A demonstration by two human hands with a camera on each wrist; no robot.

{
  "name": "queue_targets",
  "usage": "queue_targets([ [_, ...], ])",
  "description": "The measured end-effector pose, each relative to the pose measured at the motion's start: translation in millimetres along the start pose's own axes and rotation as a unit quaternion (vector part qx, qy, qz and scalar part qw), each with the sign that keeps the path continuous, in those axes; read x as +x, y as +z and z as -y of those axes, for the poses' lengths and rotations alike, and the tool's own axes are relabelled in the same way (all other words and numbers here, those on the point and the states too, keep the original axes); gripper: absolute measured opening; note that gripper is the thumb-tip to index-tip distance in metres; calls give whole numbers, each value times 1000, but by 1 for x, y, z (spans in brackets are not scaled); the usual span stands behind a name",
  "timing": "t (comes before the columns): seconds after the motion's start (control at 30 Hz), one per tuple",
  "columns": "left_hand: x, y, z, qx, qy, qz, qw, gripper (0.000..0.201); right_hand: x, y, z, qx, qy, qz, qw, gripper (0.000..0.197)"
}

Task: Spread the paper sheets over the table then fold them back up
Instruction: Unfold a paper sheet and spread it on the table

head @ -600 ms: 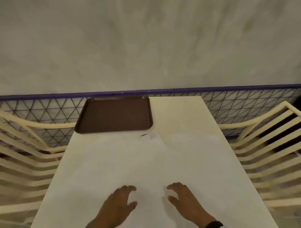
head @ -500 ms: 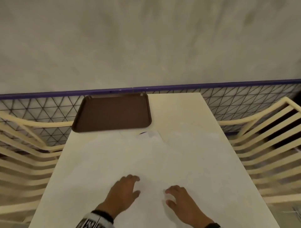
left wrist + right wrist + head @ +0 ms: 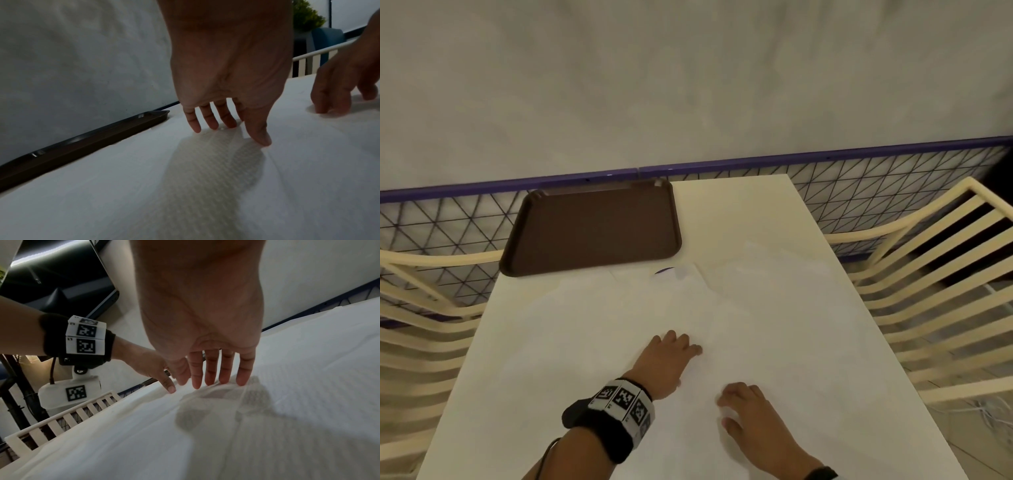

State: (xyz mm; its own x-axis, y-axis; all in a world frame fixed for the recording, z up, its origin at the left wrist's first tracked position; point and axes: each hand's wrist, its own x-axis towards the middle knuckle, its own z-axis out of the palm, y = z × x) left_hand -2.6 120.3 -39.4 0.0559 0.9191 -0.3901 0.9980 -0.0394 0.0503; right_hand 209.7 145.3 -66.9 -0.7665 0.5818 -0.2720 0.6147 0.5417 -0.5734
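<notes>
Two hands resting fingertips on paper sheets spread over a table.

Nearest the viewer, the right hand (image 3: 751, 413) lies with straight, slightly spread fingers (image 3: 243, 374), grasping nothing; the fingertips press the sheets (image 3: 774, 325), raising a small wrinkle just ahead of them. Just beyond and to its left, the left hand (image 3: 666, 359), banded at the wrist with a marker cuff (image 3: 625, 402), likewise touches the paper with extended fingers (image 3: 209, 120) and thumb, holding nothing. The white, embossed sheets overlap and cover most of the table (image 3: 732, 205), from the near edge to about two thirds of its depth. Farther off, a brown tray (image 3: 592, 228) sits on the table's far left corner, its near rim just beside the paper. Cream slatted chairs (image 3: 935, 284) flank both sides.
</notes>
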Motion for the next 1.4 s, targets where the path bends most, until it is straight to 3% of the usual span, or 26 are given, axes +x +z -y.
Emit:
queue_targets([
  [0.33,2,-7,-7,-33,-2,-14,999,23,6,-8,7,19,14,-3,1000,33],
  [0.53,-19,-29,-11,-68,25,-72,995,19,16,-31,28,45,33,-51,997,59],
  [0.6,-32,-43,-12,-87,30,-99,991,16,19,-43,42,77,20,-31,996,49],
  [0.7,-58,-68,-11,-148,15,-136,979,14,19,-59,62,137,6,-15,990,7],
  [0.83,-95,-93,-2,-280,-5,-178,943,7,10,-80,73,233,35,-1,972,10],
  [0.93,-119,-98,6,-386,-45,-216,896,5,0,-97,80,371,21,4,928,12],
  [1.0,-134,-97,8,-409,-64,-216,884,5,-5,-109,90,401,1,-13,916,3],
  [1.13,-147,-99,-5,-433,-62,-192,878,22,-10,-126,119,294,-60,-36,953,12],
  [1.23,-146,-107,-21,-434,-78,-242,864,7,-11,-128,134,229,-91,-37,968,8],
  [1.33,-150,-108,-20,-459,-126,-301,826,13,-16,-125,133,205,-59,2,977,10],
  [1.4,-160,-104,-12,-516,-157,-312,782,15,-19,-124,125,194,-23,10,981,15],
])
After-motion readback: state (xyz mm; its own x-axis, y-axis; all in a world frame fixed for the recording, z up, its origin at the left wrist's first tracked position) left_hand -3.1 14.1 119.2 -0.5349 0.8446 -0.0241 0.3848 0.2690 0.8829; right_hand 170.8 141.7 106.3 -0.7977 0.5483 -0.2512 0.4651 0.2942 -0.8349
